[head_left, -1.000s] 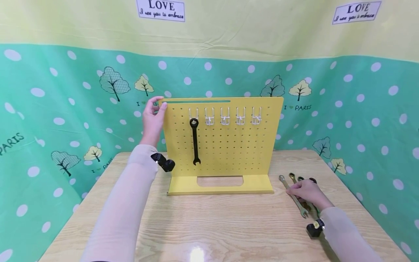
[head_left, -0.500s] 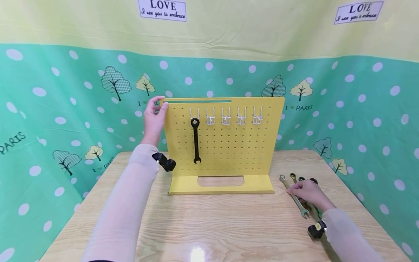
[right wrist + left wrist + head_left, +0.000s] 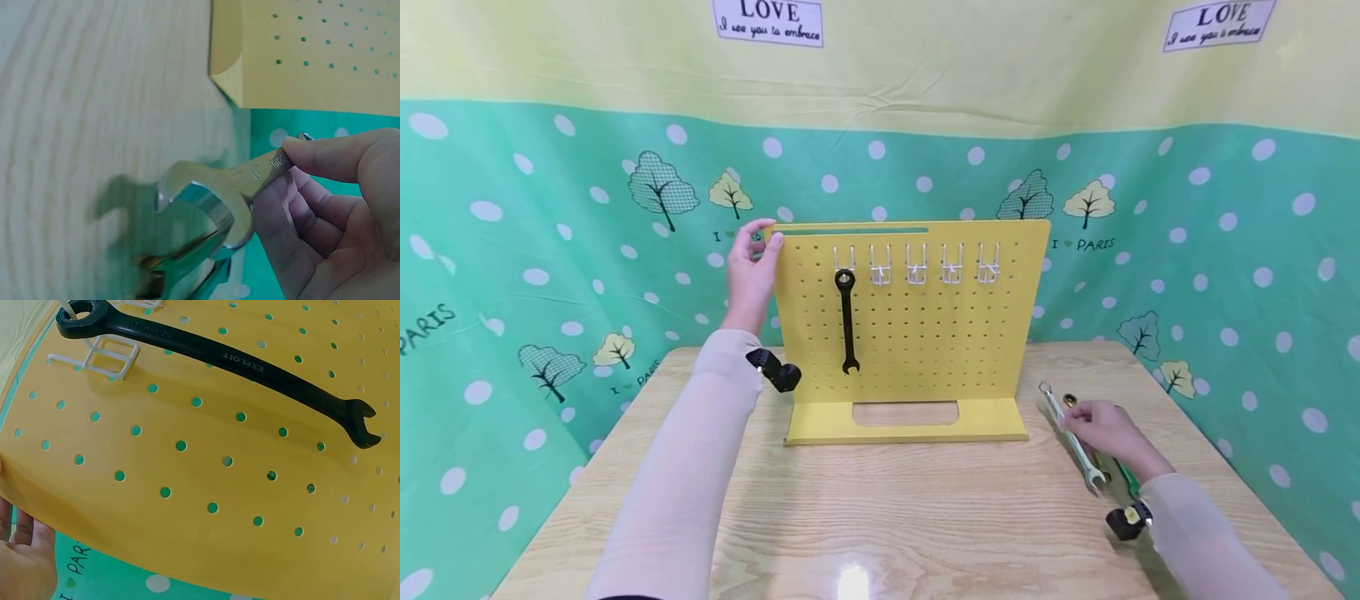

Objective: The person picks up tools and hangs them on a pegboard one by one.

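Right hand (image 3: 1108,433) pinching silver wrench (image 3: 1072,439)

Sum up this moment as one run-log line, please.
Left fingers: grip yellow pegboard at upper left corner | Right fingers: pinch silver wrench | Black wrench: hangs on pegboard

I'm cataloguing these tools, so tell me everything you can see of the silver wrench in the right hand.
The silver wrench looks like shiny metal, with a ring at its far end and an open, forked end nearer the person. Small markings show on the shank. It slants to the right of the yellow pegboard, pinched between thumb and fingers of the right hand. Its forked end appears raised off the tabletop. Whether it touches the other wrenches close by is unclear.
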Demonstrator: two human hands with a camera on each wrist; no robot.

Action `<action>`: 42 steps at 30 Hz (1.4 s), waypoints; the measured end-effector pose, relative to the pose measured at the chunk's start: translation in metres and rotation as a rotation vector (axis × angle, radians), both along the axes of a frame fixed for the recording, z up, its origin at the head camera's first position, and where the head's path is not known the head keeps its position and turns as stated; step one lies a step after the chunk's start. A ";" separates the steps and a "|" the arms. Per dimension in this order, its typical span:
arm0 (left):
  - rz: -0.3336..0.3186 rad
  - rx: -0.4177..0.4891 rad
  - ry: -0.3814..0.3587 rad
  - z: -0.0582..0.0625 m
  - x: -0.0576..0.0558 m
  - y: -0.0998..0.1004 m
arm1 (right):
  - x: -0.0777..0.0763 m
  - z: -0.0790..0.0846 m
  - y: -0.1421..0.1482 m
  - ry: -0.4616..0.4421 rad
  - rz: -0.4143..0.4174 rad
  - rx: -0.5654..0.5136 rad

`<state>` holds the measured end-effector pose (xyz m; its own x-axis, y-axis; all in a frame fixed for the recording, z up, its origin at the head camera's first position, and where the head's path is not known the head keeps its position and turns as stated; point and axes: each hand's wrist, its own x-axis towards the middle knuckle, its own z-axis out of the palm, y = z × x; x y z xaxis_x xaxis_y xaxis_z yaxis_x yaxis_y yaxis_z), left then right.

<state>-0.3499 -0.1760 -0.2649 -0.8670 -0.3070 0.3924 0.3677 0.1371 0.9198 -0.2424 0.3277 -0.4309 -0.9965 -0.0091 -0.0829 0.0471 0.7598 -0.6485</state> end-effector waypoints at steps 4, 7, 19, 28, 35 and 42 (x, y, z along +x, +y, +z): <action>0.004 0.000 0.004 0.000 0.000 0.000 | 0.002 0.007 -0.004 0.034 0.022 -0.008; 0.007 -0.001 0.003 0.000 0.000 0.000 | 0.004 0.014 -0.008 0.066 0.042 -0.005; -0.007 -0.005 -0.004 0.001 0.003 0.001 | 0.006 0.030 -0.026 0.113 0.060 -0.048; 0.001 -0.003 -0.011 0.002 0.003 0.000 | -0.004 0.035 -0.044 0.177 0.105 -0.083; 0.006 -0.009 -0.002 0.001 0.002 0.001 | -0.010 0.043 -0.065 0.217 0.155 -0.134; 0.011 -0.019 -0.003 0.001 0.002 0.001 | -0.019 0.051 -0.092 0.278 0.196 -0.130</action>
